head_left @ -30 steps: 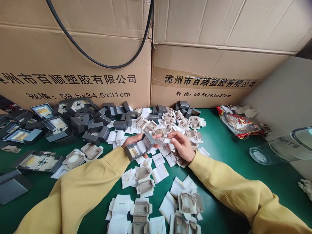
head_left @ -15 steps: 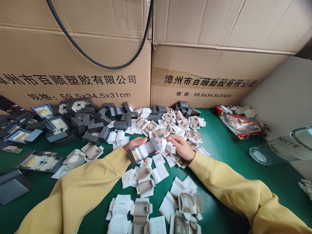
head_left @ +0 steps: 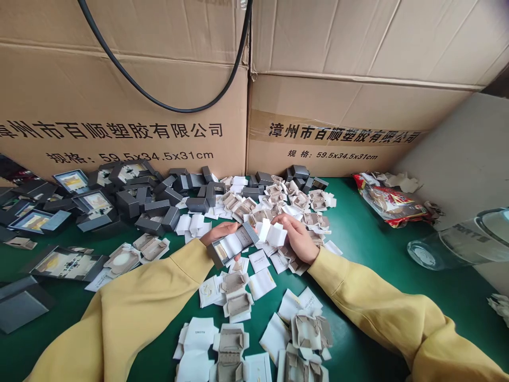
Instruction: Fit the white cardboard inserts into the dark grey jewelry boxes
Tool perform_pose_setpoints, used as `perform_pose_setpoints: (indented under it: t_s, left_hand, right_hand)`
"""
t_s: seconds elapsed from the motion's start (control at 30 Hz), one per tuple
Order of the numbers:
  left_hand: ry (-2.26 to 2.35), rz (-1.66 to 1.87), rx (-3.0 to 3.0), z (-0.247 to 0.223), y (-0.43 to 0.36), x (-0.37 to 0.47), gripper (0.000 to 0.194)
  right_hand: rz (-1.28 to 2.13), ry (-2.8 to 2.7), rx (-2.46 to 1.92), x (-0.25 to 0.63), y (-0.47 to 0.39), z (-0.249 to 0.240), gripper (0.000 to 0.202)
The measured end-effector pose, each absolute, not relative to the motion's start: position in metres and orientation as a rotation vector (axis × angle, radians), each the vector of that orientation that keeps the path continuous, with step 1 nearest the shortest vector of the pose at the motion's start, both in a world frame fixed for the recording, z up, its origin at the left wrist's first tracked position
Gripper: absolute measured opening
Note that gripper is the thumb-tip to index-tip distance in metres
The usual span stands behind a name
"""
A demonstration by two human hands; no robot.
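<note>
My left hand (head_left: 221,233) is closed around a small dark grey box (head_left: 234,245), tilted above the table, with white paper or card showing inside its open front. Just right of it, my right hand (head_left: 297,239) pinches a folded white card insert (head_left: 272,233) between thumb and fingers. Under and around both hands lie grey-brown card inserts (head_left: 237,304) and white printed leaflets (head_left: 262,283). Closer to me rest more unfolded card pieces (head_left: 230,339), some white and some grey-brown.
Dark boxes (head_left: 126,204) are heaped at the left on the green table (head_left: 358,297). Large cartons (head_left: 159,79) stand behind, with a black cable (head_left: 186,110) hanging before them. At the right are a red snack bag (head_left: 392,204) and a clear glass jar (head_left: 457,241) on its side.
The white card insert in my right hand has turned and spread, showing more of its folds. My left hand and the dark box have hardly moved.
</note>
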State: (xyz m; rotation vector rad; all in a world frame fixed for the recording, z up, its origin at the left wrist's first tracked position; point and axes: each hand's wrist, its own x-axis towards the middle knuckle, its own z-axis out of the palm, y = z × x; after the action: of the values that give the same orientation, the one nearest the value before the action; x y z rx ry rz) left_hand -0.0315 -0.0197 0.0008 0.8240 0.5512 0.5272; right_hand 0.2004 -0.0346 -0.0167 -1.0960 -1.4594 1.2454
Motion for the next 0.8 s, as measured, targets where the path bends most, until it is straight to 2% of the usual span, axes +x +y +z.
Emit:
perform_pose_setpoints:
  t_s: [0.17,0.3,0.37,0.63,0.8]
  left_hand:
    - [0.536,0.603,0.773,-0.0009,-0.0176,-0.0331,0.044]
    - [0.53,0.603,0.719,-0.0012,-0.0157,-0.0349,0.046]
    - [0.527,0.586,0.706,-0.0008,-0.0153,-0.0357,0.046]
    - [0.545,0.575,0.728,0.0033,-0.0189,-0.0339,0.049]
    - [0.545,0.541,0.795,-0.0002,-0.0178,-0.0333,0.041]
  right_hand:
    - [0.645,-1.607,-1.038,0.203,-0.0385,-0.0168,0.033]
    - [0.376,-1.916,-0.985,0.2023,-0.0415,-0.0126,0.049]
    - [0.286,-2.011,-0.975,0.201,-0.0422,-0.0116,0.053]
    - [0.157,-2.09,-0.981,0.199,-0.0419,-0.0118,0.044]
    - [0.099,-2.084,-0.997,0.2,-0.0427,-0.0127,0.045]
